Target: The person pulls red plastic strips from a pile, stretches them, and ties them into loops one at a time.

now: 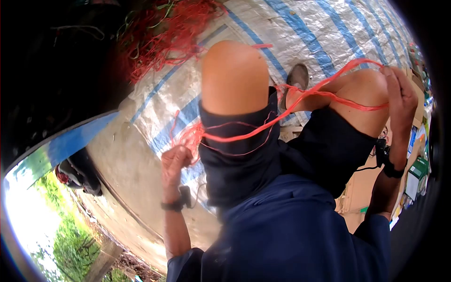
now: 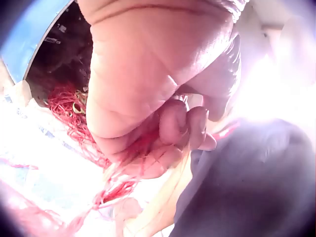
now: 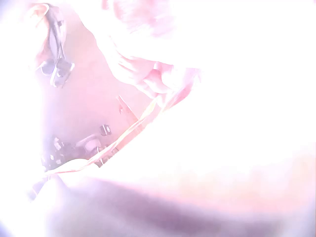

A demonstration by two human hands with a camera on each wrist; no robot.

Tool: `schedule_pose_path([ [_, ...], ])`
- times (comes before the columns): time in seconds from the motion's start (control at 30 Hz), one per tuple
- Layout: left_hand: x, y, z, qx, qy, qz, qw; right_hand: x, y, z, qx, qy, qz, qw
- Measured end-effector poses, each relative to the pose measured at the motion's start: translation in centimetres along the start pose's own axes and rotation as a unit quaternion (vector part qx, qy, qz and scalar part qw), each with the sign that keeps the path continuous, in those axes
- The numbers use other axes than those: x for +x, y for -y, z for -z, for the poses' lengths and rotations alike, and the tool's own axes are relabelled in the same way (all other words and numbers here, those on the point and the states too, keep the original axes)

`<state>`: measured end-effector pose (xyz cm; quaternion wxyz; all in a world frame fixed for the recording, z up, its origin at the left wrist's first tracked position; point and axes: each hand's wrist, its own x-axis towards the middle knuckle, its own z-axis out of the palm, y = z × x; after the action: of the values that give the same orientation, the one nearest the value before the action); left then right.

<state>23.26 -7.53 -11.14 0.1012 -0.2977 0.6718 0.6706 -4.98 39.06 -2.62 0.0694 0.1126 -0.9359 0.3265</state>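
Red twine (image 1: 300,101) stretches across the middle of the frame, from lower left to upper right, taut over both bare knees of a seated person. Left hand (image 1: 176,160), lower left of centre, is clenched round a frayed bunch of the twine; wrist view shows fingers (image 2: 180,126) curled in w/ red threads (image 2: 118,190) trailing out below. Right hand (image 1: 401,98), at the right edge, is raised and pinches the far end of the twine at its fingertips. Right wrist view is washed out w/ glare; only a thin red line (image 3: 143,123) shows.

Progress, as a judgement: early. Only a few strands are drawn out btwn the hands, while a big tangled heap of red netting (image 1: 162,33) lies apart at upper left, so most looks left to sort.

Counts: 2 hands, both gripping; 2 knees, left knee (image 1: 233,77) and right knee (image 1: 364,94); 1 heap; approx. 3–4 strands in the span, exact no. unclear; 1 white woven mat w/ blue stripes (image 1: 310,33) under the legs, on concrete floor (image 1: 122,160).
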Motion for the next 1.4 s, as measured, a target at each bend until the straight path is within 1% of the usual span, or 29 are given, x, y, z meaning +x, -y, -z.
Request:
schedule_pose_path([
  [0.03,0.1,-0.5,1.0,-0.008,0.001,-0.035,0.999,0.8,-0.4,0.2,0.004,-0.007,-0.009,1.000],
  [0.1,-0.1,-2.9,2.1,-0.047,-0.020,-0.050,0.997,2.4,-1.1,0.9,0.008,0.001,0.005,1.000],
  [0.17,0.0,-4.8,2.9,-0.094,-0.011,-0.102,0.990,3.9,-1.2,1.3,0.006,-0.036,-0.017,0.999],
  [0.2,-0.1,-6.1,3.1,-0.129,-0.005,-0.110,0.986,4.7,-2.3,1.6,0.091,-0.041,-0.052,0.994],
  [0.3,-0.5,-9.3,3.0,-0.142,-0.031,-0.137,0.980,5.9,-2.3,1.9,0.119,-0.073,-0.049,0.989],
  [0.33,-0.5,-10.2,2.9,-0.143,-0.030,-0.141,0.979,6.3,-3.1,2.1,0.118,-0.077,-0.046,0.989],
  [0.4,-0.4,-12.0,2.8,-0.133,-0.053,-0.180,0.973,7.0,-5.1,2.7,0.161,-0.034,-0.074,0.984],
  [0.43,-0.4,-13.1,2.6,-0.134,-0.051,-0.187,0.972,7.0,-4.8,2.8,0.162,-0.040,-0.069,0.984],
  [0.5,-0.4,-14.9,1.9,-0.155,-0.068,-0.190,0.967,6.8,-3.7,2.3,0.181,-0.013,-0.128,0.975],
  [0.53,0.1,-15.2,1.5,-0.173,-0.051,-0.226,0.957,7.0,-3.4,1.4,0.203,-0.050,-0.135,0.968],
  [0.57,0.2,-15.8,1.2,-0.173,-0.051,-0.230,0.956,7.1,-3.6,1.5,0.204,-0.053,-0.133,0.968],
  [0.63,0.2,-17.2,0.9,-0.116,-0.077,-0.227,0.964,7.2,-4.7,2.1,0.170,0.022,-0.133,0.976],
  [0.7,0.5,-17.6,1.1,-0.113,-0.062,-0.232,0.964,7.5,-5.7,2.0,0.195,0.011,-0.129,0.972],
  [0.77,0.6,-18.4,0.4,-0.073,-0.044,-0.229,0.970,7.4,-6.3,2.0,0.179,0.032,-0.130,0.975],
  [0.83,0.9,-18.7,-0.2,-0.085,-0.035,-0.232,0.968,6.8,-4.8,2.0,0.205,0.032,-0.113,0.972],
  [0.9,1.1,-19.3,-0.9,-0.052,-0.006,-0.236,0.970,6.1,-2.1,2.0,0.230,0.031,-0.095,0.968],
  [0.97,1.2,-19.9,-1.8,-0.043,0.006,-0.235,0.971,5.3,1.3,1.7,0.152,0.052,-0.070,0.985],
  [1.0,1.2,-20.4,-2.4,-0.020,0.017,-0.241,0.970,4.7,2.6,1.4,0.152,0.051,-0.069,0.985],
  [1.07,1.3,-21.0,-3.2,0.010,0.038,-0.252,0.967,3.4,5.0,0.8,0.284,0.101,-0.110,0.947],
  [1.1,1.4,-21.4,-3.5,0.010,0.039,-0.252,0.967,3.0,6.2,0.7,0.284,0.101,-0.111,0.947],
  [1.13,1.4,-21.8,-3.8,0.014,0.051,-0.263,0.963,2.7,7.5,0.7,0.305,0.211,-0.079,0.926],
  [1.17,1.5,-22.3,-4.2,0.017,0.063,-0.273,0.960,2.4,8.8,0.5,0.321,0.318,-0.047,0.891],
  [1.2,1.5,-22.8,-4.6,0.016,0.061,-0.274,0.960,1.3,9.6,-1.2,0.321,0.319,-0.048,0.891],
  [1.23,1.5,-23.2,-5.0,0.016,0.061,-0.274,0.960,-0.3,10.0,-4.0,0.378,0.256,-0.016,0.890],
  [1.27,1.5,-23.6,-5.4,0.002,0.079,-0.284,0.956,-1.3,11.0,-5.7,0.432,0.190,0.016,0.881],
  [1.3,1.5,-23.9,-5.9,-0.012,0.098,-0.295,0.950,-1.8,12.8,-5.9,0.432,0.188,0.016,0.882],
  [1.37,1.5,-24.3,-6.5,-0.025,0.115,-0.295,0.948,-2.5,16.1,-5.8,0.385,0.304,-0.097,0.866],
  [1.4,1.4,-24.4,-6.8,0.000,0.115,-0.294,0.949,-2.8,16.6,-6.1,0.385,0.301,-0.094,0.868],
])
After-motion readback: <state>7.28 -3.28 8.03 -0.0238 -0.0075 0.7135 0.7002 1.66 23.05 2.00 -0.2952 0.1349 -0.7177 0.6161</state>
